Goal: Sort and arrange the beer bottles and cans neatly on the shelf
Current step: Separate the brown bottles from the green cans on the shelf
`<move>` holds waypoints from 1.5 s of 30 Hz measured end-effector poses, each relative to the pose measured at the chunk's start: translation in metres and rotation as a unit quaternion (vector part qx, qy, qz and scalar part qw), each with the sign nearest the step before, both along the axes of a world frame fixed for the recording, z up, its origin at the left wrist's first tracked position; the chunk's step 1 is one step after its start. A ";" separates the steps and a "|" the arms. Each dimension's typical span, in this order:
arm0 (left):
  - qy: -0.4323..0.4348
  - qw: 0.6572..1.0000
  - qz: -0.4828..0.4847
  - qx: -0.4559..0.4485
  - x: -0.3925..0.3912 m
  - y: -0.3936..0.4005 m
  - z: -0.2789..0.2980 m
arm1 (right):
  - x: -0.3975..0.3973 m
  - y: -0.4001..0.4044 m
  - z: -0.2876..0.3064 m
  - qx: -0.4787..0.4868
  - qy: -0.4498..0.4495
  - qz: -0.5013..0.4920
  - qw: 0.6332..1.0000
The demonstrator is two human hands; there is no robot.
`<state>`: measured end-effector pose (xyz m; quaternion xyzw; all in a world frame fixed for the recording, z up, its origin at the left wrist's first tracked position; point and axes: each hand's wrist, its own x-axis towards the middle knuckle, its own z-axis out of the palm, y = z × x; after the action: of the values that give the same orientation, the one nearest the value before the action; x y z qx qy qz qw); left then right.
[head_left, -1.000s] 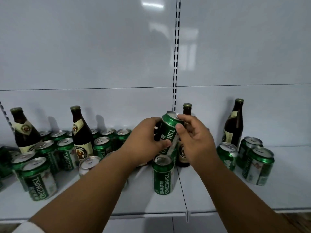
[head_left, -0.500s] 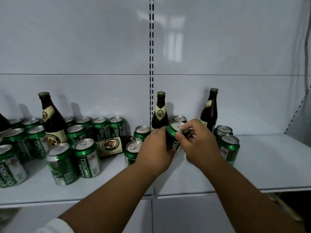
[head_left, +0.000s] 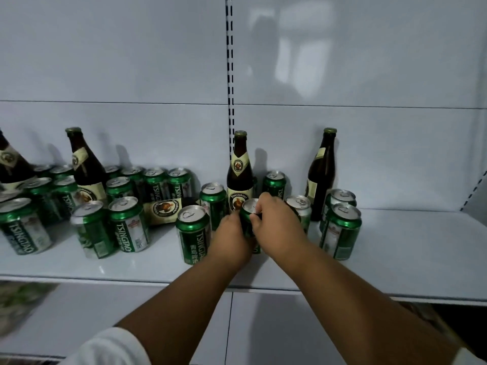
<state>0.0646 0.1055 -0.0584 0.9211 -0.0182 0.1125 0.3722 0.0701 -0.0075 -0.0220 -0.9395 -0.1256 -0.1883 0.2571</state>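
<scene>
Both my hands grip one green Tsingtao can [head_left: 247, 216] near the middle of the white shelf [head_left: 411, 246]. My left hand [head_left: 232, 239] wraps its left side and my right hand [head_left: 276, 222] curls over its top and right side. Whether the can's base touches the shelf is hidden. A brown bottle [head_left: 239, 175] stands right behind the can, another green can [head_left: 193, 233] stands just left of my left hand, and a third can [head_left: 300, 210] sits behind my right hand.
Several green cans [head_left: 126, 225] and two upright brown bottles crowd the shelf's left half, where one bottle [head_left: 164, 208] lies on its side. On the right stand a brown bottle [head_left: 322, 177] and two cans [head_left: 341, 233]. A slotted upright [head_left: 230, 75] splits the back wall.
The can I hold has come down from chest height, tilted, to low over the shelf in front of the middle bottle. Both hands kept their grip. The view shifted right and closer.
</scene>
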 end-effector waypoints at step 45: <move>0.023 0.881 -0.167 0.442 0.122 0.174 0.066 | 0.058 0.146 0.059 0.053 0.067 -0.074 0.994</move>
<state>0.1868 0.2799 0.0073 0.9757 -0.2109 0.0074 -0.0595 0.1279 0.1386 0.0367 -0.9419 -0.0281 -0.1498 0.2994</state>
